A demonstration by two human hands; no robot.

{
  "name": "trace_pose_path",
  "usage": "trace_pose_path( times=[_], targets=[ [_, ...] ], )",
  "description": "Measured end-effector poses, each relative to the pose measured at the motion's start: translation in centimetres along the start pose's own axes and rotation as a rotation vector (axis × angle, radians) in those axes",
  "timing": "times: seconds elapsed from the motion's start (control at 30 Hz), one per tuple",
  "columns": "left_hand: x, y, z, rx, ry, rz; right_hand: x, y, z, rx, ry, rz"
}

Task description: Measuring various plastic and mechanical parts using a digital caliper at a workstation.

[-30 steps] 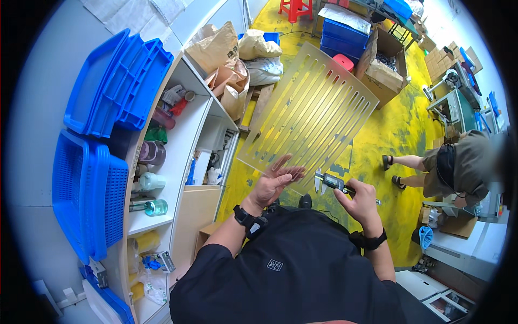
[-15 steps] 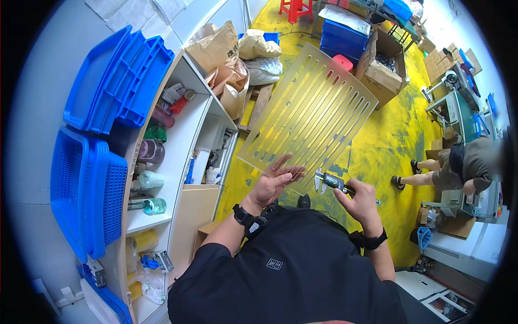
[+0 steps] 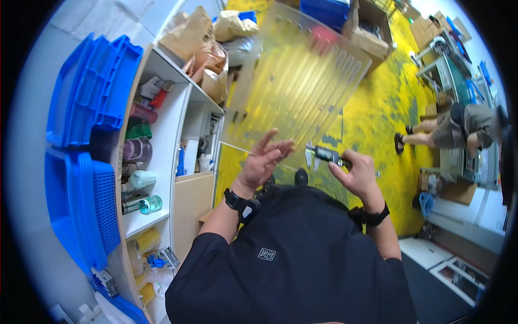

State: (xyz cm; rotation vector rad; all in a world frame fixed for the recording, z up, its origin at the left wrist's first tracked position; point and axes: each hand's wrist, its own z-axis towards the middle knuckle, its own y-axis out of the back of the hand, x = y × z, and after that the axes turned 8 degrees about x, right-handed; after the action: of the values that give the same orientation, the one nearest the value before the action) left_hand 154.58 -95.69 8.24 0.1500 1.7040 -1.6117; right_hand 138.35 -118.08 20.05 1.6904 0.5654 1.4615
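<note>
A large clear plastic sheet point(image 3: 302, 81) with a row of long parallel slots tilts up in front of me, blurred by motion. My left hand point(image 3: 261, 164) is at its near edge, bearing the sheet with the fingers partly spread against it. How the thumb grips is not clear. In my right hand point(image 3: 356, 175) is a digital caliper point(image 3: 324, 154), its body between thumb and fingers. The caliper's jaws point left, just apart from the sheet's near corner.
A white shelf unit point(image 3: 162, 178) with bottles stands at left, beside stacked blue crates point(image 3: 89, 89) and blue baskets point(image 3: 81, 200). Paper sacks point(image 3: 189, 40) and a cardboard box point(image 3: 369, 32) lie ahead. Another person point(image 3: 458, 127) stands at a bench on the right, over yellow floor point(image 3: 377, 124).
The sheet has swung, its slots now smeared by motion. Both hands sit a little higher in view, the caliper still in the right one. My view has shifted, moving the surroundings.
</note>
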Motion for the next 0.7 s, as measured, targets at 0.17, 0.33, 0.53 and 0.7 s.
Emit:
trace_pose_path(
  times=[0.17, 0.33, 0.53, 0.7],
  targets=[
    [-0.67, -0.96, 0.33, 0.035, -0.07, -0.006, 0.38, 0.47, 0.28, -0.016, -0.001, 0.032],
    [-0.76, -0.67, 0.24, 0.068, -0.08, 0.052, 0.28, 0.46, 0.38, -0.048, 0.053, 0.041],
    [-0.58, -0.81, 0.02, 0.069, -0.093, 0.064, 0.35, 0.66, -0.07, -0.052, 0.07, 0.038],
    [-0.55, -0.86, -0.12, 0.08, -0.112, 0.066, 0.45, 0.67, -0.16, -0.059, 0.091, 0.038]
  ],
)
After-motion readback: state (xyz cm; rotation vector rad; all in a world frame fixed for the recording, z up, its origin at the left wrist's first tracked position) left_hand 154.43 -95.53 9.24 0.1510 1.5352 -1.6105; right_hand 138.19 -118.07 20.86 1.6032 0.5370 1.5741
